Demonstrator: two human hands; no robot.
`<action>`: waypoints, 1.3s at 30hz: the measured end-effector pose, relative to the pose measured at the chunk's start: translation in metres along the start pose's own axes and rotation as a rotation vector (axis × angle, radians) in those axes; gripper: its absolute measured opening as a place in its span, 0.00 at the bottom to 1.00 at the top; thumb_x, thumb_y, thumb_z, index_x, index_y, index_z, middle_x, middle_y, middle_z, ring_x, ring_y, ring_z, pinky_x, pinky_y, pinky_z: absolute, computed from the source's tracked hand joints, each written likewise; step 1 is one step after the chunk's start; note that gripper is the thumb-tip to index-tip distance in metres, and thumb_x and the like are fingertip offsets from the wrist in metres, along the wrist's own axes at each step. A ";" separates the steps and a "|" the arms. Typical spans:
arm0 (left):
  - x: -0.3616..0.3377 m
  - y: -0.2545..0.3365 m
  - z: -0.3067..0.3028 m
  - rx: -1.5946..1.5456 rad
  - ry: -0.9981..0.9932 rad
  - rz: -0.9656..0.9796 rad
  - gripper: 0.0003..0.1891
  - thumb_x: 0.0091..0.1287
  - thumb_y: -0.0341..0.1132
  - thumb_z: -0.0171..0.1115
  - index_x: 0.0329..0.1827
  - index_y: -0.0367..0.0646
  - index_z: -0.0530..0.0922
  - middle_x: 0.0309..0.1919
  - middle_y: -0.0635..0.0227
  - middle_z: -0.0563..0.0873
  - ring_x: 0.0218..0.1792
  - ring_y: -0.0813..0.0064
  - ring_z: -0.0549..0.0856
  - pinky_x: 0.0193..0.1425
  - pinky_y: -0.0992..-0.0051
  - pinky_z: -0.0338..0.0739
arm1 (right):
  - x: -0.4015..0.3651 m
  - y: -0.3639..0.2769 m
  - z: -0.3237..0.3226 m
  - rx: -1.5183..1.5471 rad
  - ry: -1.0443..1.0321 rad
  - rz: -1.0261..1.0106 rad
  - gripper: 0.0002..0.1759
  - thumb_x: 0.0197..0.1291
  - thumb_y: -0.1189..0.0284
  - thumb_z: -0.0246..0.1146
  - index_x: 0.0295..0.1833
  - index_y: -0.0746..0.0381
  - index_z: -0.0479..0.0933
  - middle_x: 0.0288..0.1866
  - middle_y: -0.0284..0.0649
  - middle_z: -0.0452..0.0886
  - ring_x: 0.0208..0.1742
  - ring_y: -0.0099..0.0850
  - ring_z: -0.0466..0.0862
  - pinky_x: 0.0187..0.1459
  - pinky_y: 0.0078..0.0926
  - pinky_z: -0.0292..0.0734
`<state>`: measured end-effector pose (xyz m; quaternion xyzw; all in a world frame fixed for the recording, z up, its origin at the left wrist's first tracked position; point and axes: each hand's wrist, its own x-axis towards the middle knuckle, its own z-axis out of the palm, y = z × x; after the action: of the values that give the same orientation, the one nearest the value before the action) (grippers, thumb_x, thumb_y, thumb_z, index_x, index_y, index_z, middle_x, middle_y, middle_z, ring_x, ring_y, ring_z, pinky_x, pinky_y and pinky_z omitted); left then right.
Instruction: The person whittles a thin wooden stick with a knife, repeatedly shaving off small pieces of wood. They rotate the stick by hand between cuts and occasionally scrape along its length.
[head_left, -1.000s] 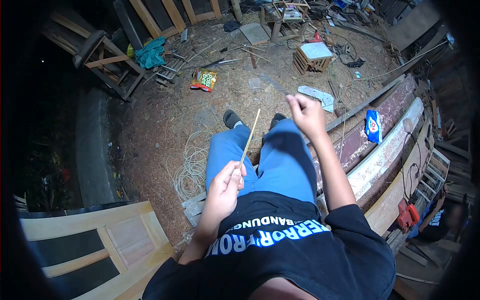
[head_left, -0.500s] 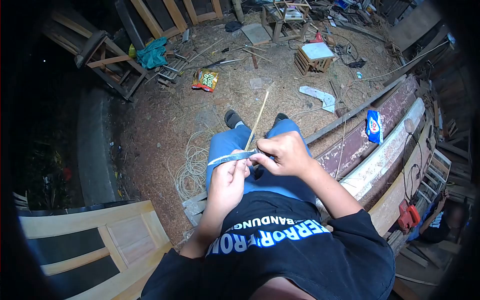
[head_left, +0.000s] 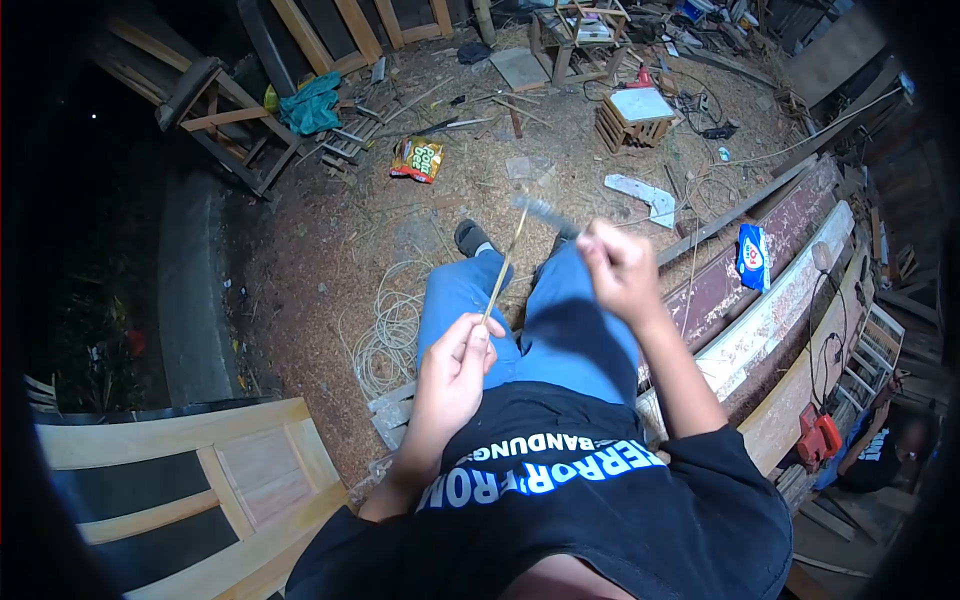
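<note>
My left hand (head_left: pixel 452 370) pinches the lower end of a thin, pale wooden strip (head_left: pixel 507 258), which slants up and away over my knees. In my closed right hand (head_left: pixel 624 272), raised over my right thigh, is a knife (head_left: pixel 551 216) with its blade smeared by motion. The blade points left and overlaps the strip's far end in this view. Its handle is mostly hidden in my fist.
A coil of thin pale cane or cord (head_left: pixel 385 345) lies left of my legs. Wooden boards (head_left: pixel 735 350) run along my right, with a blue packet (head_left: pixel 752 257) and a red power tool (head_left: pixel 818 438). Another person (head_left: pixel 880 455) is at lower right. A panelled door (head_left: pixel 255 470) lies lower left.
My right hand has moved forward and to the right with the knife, from beside my left hand towards the strip's far end. My left hand keeps hold of the strip.
</note>
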<state>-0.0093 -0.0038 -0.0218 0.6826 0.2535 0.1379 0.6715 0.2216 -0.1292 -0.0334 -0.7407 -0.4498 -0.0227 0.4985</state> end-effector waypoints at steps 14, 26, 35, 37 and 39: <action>-0.002 0.020 0.013 0.063 0.043 0.127 0.12 0.88 0.33 0.52 0.46 0.36 0.79 0.28 0.77 0.75 0.29 0.89 0.72 0.34 0.83 0.65 | -0.009 -0.033 0.019 -0.064 -0.199 -0.384 0.26 0.63 0.56 0.74 0.24 0.57 0.69 0.17 0.39 0.72 0.19 0.43 0.78 0.23 0.39 0.69; -0.006 0.006 0.002 -0.032 0.053 -0.007 0.13 0.89 0.38 0.51 0.45 0.43 0.78 0.25 0.81 0.72 0.24 0.92 0.67 0.27 0.84 0.58 | -0.004 0.004 0.028 -0.192 0.040 -0.163 0.25 0.66 0.57 0.73 0.24 0.58 0.71 0.18 0.40 0.76 0.20 0.40 0.81 0.24 0.39 0.70; 0.000 -0.005 0.000 -0.068 0.054 -0.019 0.14 0.89 0.36 0.48 0.48 0.39 0.79 0.25 0.78 0.73 0.26 0.90 0.69 0.29 0.83 0.62 | -0.009 0.008 0.019 -0.082 -0.121 -0.064 0.20 0.70 0.60 0.71 0.29 0.59 0.76 0.20 0.45 0.77 0.20 0.43 0.80 0.24 0.40 0.69; 0.004 -0.002 0.004 -0.077 0.076 -0.001 0.14 0.89 0.33 0.48 0.47 0.35 0.79 0.26 0.75 0.75 0.28 0.86 0.73 0.34 0.80 0.67 | -0.015 -0.013 0.028 -0.049 -0.233 -0.177 0.21 0.67 0.58 0.72 0.28 0.58 0.75 0.19 0.44 0.77 0.21 0.45 0.81 0.24 0.42 0.70; 0.002 0.001 0.004 -0.002 0.041 0.047 0.14 0.89 0.36 0.48 0.49 0.37 0.79 0.26 0.78 0.73 0.28 0.88 0.71 0.33 0.82 0.64 | -0.019 -0.022 0.034 -0.073 -0.326 -0.274 0.23 0.65 0.55 0.73 0.27 0.57 0.74 0.18 0.43 0.76 0.21 0.46 0.82 0.24 0.42 0.71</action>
<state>-0.0051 -0.0060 -0.0209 0.6847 0.2508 0.1678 0.6635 0.1809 -0.1133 -0.0441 -0.6841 -0.6198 0.0135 0.3842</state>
